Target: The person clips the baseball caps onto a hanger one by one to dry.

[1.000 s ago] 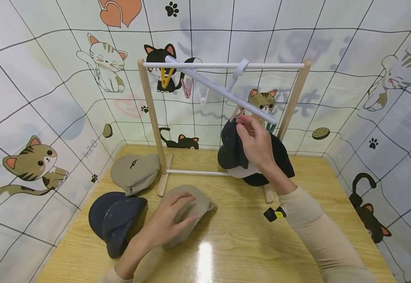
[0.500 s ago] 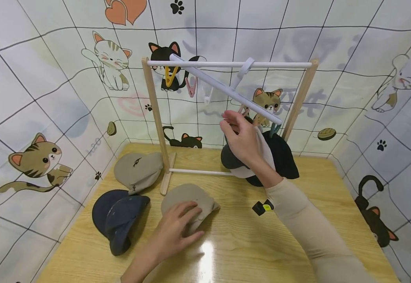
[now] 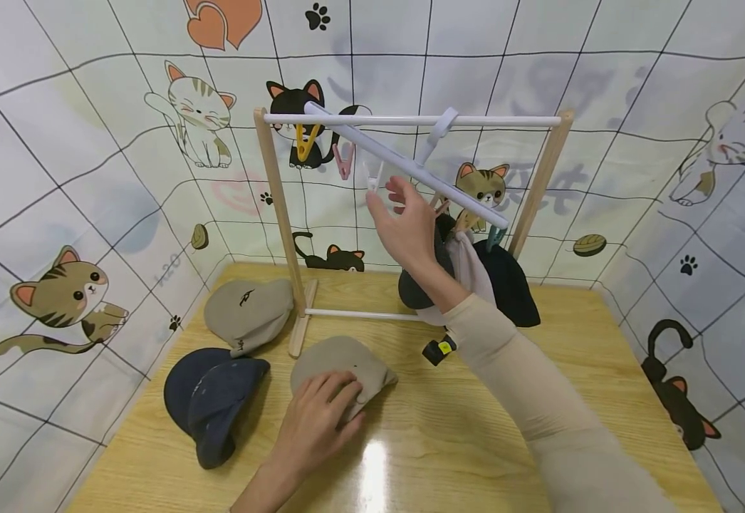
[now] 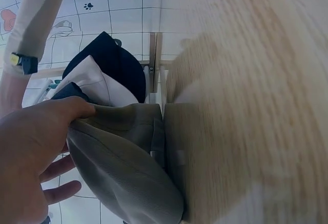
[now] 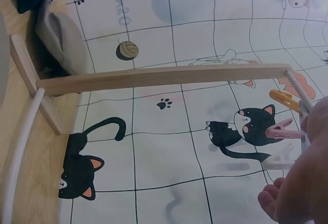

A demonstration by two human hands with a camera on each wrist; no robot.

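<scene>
My left hand [image 3: 321, 413] grips the near edge of a khaki cap [image 3: 332, 356] on the table. In the left wrist view the thumb lies on the edge of the cap [image 4: 123, 167], with fingers on the crown side. My right hand [image 3: 406, 221] is raised just below a tilted white clip hanger [image 3: 411, 169], thumb and fingers apart beside a white clip [image 3: 372, 178]. A pink clip [image 3: 343, 161] and a yellow clip [image 3: 307, 142] hang to its left. At the hanger's lower right hang a dark cap [image 3: 416, 285], a white cap [image 3: 471, 263] and a black cap [image 3: 510, 285].
The hanger hooks over the top bar [image 3: 507, 121] of a wooden-sided rack [image 3: 276, 214]. On the table [image 3: 449, 442], a second khaki cap [image 3: 244, 306] and a navy cap [image 3: 219, 399] lie at the left. A cat-print wall covering [image 3: 90, 214] surrounds the table.
My right hand has left the dark hanging cap and moved left along the hanger to the white clip. My left hand has settled lower onto the khaki cap, fingers curling at its edge.
</scene>
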